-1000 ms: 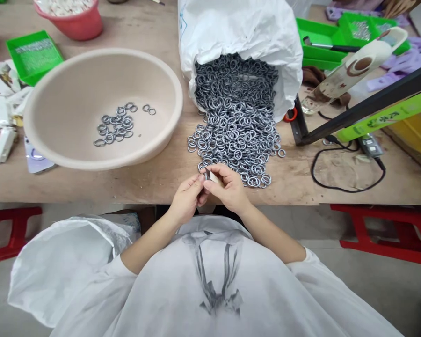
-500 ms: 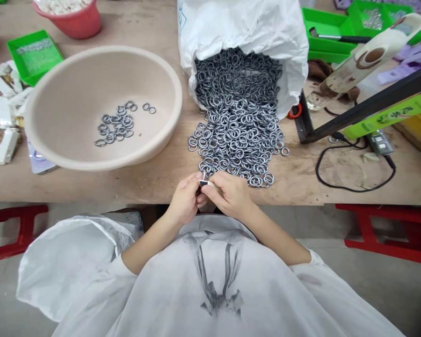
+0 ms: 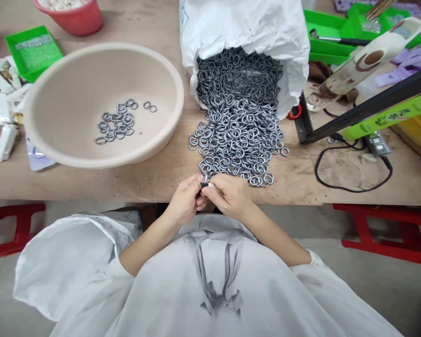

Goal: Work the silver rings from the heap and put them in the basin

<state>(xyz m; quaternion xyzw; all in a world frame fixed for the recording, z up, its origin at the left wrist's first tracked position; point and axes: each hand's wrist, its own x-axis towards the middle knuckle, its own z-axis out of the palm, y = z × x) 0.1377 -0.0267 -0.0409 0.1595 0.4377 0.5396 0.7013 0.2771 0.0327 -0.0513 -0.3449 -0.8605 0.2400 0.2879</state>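
Note:
My left hand [image 3: 185,200] and my right hand [image 3: 229,194] meet at the table's front edge, both closed, fingertips together on a small black piece [image 3: 204,185]. Fingers hide most of it; a little white shows at its right end. A metal ring stands just above the fingertips, and I cannot tell whether it is held. Right beyond my hands lies a heap of grey metal rings [image 3: 238,135], spilling from a white sack [image 3: 245,23] tipped on its side. To the left, a wide beige basin [image 3: 66,93] has several rings on its bottom.
At the left are a green tray [image 3: 35,54], white parts [image 3: 3,110] and a red bucket [image 3: 77,21]. A black frame [image 3: 354,112], a cable [image 3: 317,173] and a clear bottle [image 3: 351,72] stand or lie at the right. Red stools [image 3: 382,234] flank me below the table.
The black piece has turned slightly between my fingers and shows less of its face. My hands stay in nearly the same place. Thin brown sticks now show at the top right.

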